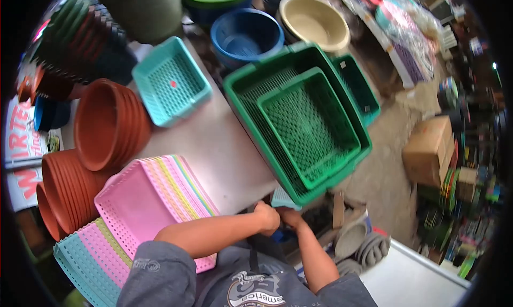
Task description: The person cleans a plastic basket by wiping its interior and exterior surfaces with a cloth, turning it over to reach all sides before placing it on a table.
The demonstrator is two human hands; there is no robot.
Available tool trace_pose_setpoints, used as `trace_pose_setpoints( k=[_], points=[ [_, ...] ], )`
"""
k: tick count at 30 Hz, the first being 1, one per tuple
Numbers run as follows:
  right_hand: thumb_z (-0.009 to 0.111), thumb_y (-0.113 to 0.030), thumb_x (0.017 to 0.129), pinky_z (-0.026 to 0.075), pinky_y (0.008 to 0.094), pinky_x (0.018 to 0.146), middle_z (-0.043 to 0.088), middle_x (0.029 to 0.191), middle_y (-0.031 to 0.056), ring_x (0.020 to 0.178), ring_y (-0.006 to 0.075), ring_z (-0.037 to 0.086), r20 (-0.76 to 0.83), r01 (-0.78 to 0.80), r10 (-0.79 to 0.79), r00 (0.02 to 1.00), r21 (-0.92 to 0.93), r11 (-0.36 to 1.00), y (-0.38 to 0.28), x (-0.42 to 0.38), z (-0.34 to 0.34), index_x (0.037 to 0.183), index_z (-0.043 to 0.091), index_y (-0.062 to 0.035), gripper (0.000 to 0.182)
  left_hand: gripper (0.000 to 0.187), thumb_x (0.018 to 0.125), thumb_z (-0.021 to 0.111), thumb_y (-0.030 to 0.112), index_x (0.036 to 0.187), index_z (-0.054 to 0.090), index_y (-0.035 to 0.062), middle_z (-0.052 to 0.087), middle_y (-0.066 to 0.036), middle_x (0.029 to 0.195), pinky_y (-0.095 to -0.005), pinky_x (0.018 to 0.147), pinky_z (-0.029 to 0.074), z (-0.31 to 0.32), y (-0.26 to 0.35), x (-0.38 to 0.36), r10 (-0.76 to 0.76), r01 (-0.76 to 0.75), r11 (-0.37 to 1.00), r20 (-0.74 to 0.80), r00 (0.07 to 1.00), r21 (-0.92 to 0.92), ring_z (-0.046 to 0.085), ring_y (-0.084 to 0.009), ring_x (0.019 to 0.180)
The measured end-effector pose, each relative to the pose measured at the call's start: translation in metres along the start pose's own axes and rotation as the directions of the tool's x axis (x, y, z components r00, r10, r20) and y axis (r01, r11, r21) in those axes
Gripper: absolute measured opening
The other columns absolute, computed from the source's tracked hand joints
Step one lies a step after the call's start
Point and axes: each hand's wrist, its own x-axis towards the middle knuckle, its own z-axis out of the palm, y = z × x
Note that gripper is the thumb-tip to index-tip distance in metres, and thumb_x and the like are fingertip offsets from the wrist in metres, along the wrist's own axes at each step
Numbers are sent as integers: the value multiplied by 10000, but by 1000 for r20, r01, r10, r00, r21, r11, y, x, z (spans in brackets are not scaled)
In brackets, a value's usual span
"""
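My left hand (266, 219) is closed, its fingers curled close to my body at the table's near edge. Right beside it, my right hand (291, 218) is bent inwards with its fingers curled and partly hidden. What either hand holds is too small or covered to make out. Just beyond them, a light blue slotted plastic piece (285, 199) shows under the corner of a large green crate (243, 107). Inside that crate lies a smaller green mesh basket (307, 128). To the left, stacked pastel baskets (141, 200) lie on their sides.
Brown pots (101, 125) are nested at the left of the white table (214, 157). A turquoise basket (171, 83), blue basin (247, 34) and beige basin (314, 21) are farther back. A cardboard box (427, 149) stands at right, and a white surface (411, 275) lies lower right.
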Motion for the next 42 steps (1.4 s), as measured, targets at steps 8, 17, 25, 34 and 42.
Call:
trace_pose_setpoints(
  k=[8,17,25,34,42],
  points=[
    [706,-252,788,467,317,777,684,919,136,859,184,620,-263,-192,520,812,721,666,191,-16,16,966,687,9,317,394,737,604,195,1095,625,32,623,-169,1121,-417,849,489,71,55,171,-2,1,994,-11,1000,-108,599,-305,1067],
    [763,-303,713,487,342,830,635,1078,217,984,270,625,-240,-282,637,733,745,605,378,87,53,1115,583,79,583,596,767,668,327,1232,468,13,495,-256,1199,-451,945,431,179,9,361,-325,338,939,-153,933,62,502,-395,1125],
    [739,-376,705,438,408,944,598,1149,249,1113,356,565,-219,-187,654,724,850,492,436,200,80,1150,582,44,631,796,746,717,384,1353,339,34,436,-261,1223,-520,889,445,139,-91,541,-115,387,862,-619,777,326,469,-460,1118],
    [711,-315,797,468,369,810,648,968,174,904,256,610,-92,-8,711,698,991,137,442,260,109,1027,599,61,455,568,789,681,334,1216,508,1,619,-244,1052,-449,877,468,98,-146,604,-39,310,873,-580,814,376,600,-359,1017],
    [724,-243,764,414,283,624,564,776,43,702,128,495,-132,157,781,610,987,45,440,261,108,857,569,-2,301,339,782,638,244,1044,538,54,635,-215,998,-468,823,467,105,-157,596,-242,406,894,-556,796,192,598,-391,972]
  ],
)
